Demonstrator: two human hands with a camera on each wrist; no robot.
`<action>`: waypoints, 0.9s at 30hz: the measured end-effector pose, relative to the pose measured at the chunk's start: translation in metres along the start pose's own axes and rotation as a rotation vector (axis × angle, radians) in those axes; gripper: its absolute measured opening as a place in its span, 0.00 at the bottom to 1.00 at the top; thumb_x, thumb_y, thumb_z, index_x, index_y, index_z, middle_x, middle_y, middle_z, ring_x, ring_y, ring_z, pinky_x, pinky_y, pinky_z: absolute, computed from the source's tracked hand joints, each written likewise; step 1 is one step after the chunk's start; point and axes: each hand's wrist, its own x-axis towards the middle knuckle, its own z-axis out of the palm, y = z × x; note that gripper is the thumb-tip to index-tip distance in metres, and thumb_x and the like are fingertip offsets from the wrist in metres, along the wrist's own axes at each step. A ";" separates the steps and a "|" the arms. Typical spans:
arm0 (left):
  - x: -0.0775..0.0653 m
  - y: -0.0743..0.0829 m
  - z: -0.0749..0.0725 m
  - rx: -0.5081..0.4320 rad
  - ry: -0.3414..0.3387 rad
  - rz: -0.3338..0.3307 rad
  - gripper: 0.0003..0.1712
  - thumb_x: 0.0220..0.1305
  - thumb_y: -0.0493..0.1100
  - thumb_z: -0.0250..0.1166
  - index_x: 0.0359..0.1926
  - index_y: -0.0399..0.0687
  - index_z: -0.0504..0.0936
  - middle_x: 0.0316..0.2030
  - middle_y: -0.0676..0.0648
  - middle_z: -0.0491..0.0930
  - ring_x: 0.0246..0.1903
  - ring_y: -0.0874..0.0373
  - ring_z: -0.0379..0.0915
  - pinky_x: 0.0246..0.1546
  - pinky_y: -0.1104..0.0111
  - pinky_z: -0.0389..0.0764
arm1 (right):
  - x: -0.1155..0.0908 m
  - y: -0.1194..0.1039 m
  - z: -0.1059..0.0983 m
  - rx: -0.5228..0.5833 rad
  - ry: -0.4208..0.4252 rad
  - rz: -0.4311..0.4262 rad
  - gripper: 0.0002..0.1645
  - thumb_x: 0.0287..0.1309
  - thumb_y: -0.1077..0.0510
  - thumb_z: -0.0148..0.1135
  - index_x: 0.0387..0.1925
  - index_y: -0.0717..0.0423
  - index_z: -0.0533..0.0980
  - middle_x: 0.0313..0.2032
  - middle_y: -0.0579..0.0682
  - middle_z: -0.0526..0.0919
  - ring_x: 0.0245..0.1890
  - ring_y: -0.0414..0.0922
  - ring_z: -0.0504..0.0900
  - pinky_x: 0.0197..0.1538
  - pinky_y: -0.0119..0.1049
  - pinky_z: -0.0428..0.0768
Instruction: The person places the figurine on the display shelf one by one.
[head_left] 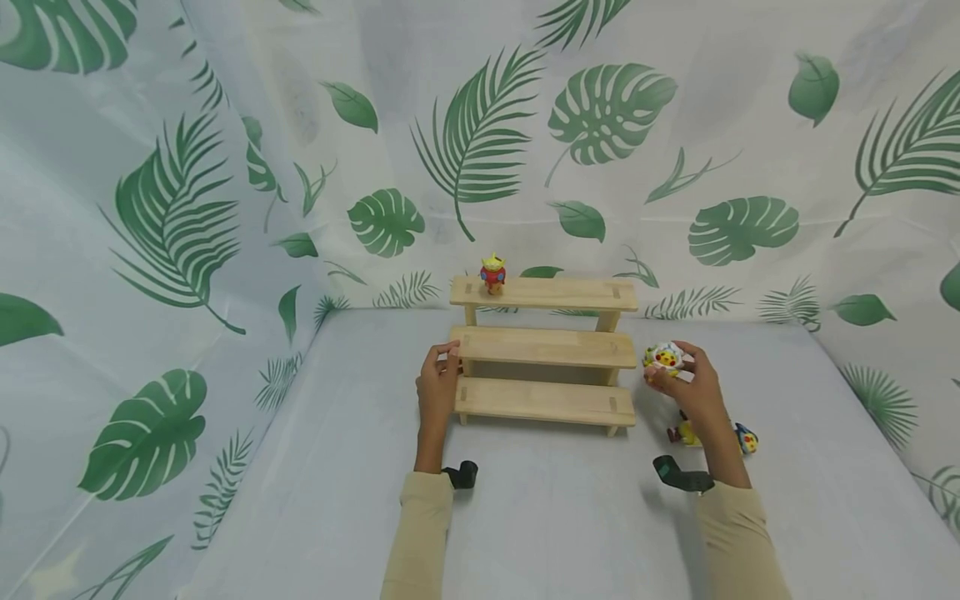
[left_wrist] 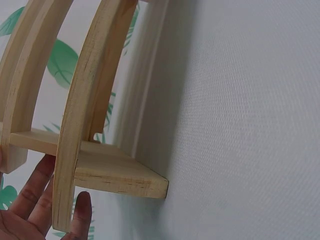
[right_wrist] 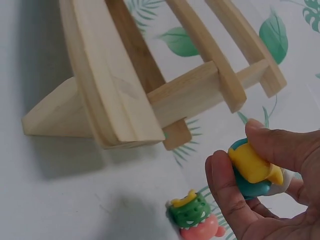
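Observation:
A three-tier wooden stand (head_left: 546, 400) is in the middle of the head view. My left hand (head_left: 437, 387) holds its left end near the middle tier; the left wrist view has fingers (left_wrist: 35, 190) and thumb on opposite sides of a plank. Off the stand's right side, my right hand (head_left: 697, 387) pinches a small figurine (head_left: 664, 358) with a yellow, red-cheeked face and white around it. From behind, in the right wrist view, that figurine (right_wrist: 250, 167) looks yellow and teal. A red-and-yellow figurine (head_left: 492, 275) stands on the top tier's left part.
Beneath my right forearm lie a yellow figurine (head_left: 688, 433) and a blue-capped one (head_left: 747, 438), partly hidden. A green-and-pink figurine (right_wrist: 192, 215) shows in the right wrist view. Leaf-printed cloth (head_left: 510, 167) rises behind the pale table surface (head_left: 555, 517).

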 end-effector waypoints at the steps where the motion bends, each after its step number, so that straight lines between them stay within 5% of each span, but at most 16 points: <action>1: 0.000 0.000 0.000 0.004 0.002 0.000 0.14 0.73 0.52 0.55 0.51 0.55 0.81 0.43 0.46 0.87 0.40 0.55 0.86 0.38 0.62 0.85 | 0.000 0.000 -0.001 0.003 0.008 0.000 0.48 0.65 0.47 0.61 0.76 0.55 0.48 0.67 0.70 0.59 0.58 0.60 0.68 0.38 0.23 0.71; 6: 0.000 -0.001 0.000 0.017 0.006 -0.003 0.14 0.73 0.52 0.55 0.51 0.56 0.81 0.41 0.45 0.88 0.39 0.55 0.86 0.36 0.63 0.84 | 0.000 -0.004 -0.003 0.120 0.070 -0.002 0.46 0.65 0.49 0.61 0.75 0.55 0.49 0.66 0.66 0.60 0.51 0.46 0.75 0.37 0.20 0.78; 10: 0.001 -0.001 0.000 0.015 0.005 0.002 0.14 0.73 0.52 0.55 0.51 0.55 0.81 0.42 0.46 0.88 0.40 0.55 0.86 0.36 0.63 0.84 | 0.001 -0.015 -0.007 0.425 0.105 0.008 0.48 0.61 0.52 0.65 0.75 0.53 0.50 0.56 0.52 0.66 0.35 0.33 0.82 0.37 0.27 0.84; 14: 0.002 -0.001 0.000 0.015 0.002 0.005 0.14 0.73 0.52 0.55 0.51 0.55 0.81 0.43 0.47 0.87 0.40 0.56 0.86 0.37 0.62 0.85 | 0.001 -0.028 -0.012 0.660 0.161 0.030 0.52 0.56 0.54 0.70 0.75 0.51 0.50 0.49 0.43 0.70 0.30 0.35 0.86 0.36 0.28 0.84; 22: 0.001 0.001 0.000 -0.001 -0.001 -0.005 0.13 0.73 0.52 0.56 0.51 0.55 0.81 0.45 0.48 0.87 0.41 0.56 0.86 0.40 0.61 0.85 | 0.005 -0.048 -0.017 0.855 0.205 -0.050 0.53 0.55 0.57 0.70 0.75 0.55 0.51 0.55 0.48 0.69 0.38 0.38 0.87 0.44 0.29 0.83; 27: 0.001 0.000 0.000 0.001 0.006 -0.008 0.13 0.73 0.52 0.56 0.51 0.56 0.81 0.43 0.47 0.87 0.41 0.56 0.86 0.39 0.61 0.85 | 0.007 -0.062 -0.016 0.854 0.173 -0.146 0.45 0.54 0.60 0.70 0.71 0.59 0.59 0.53 0.48 0.71 0.40 0.39 0.88 0.44 0.30 0.83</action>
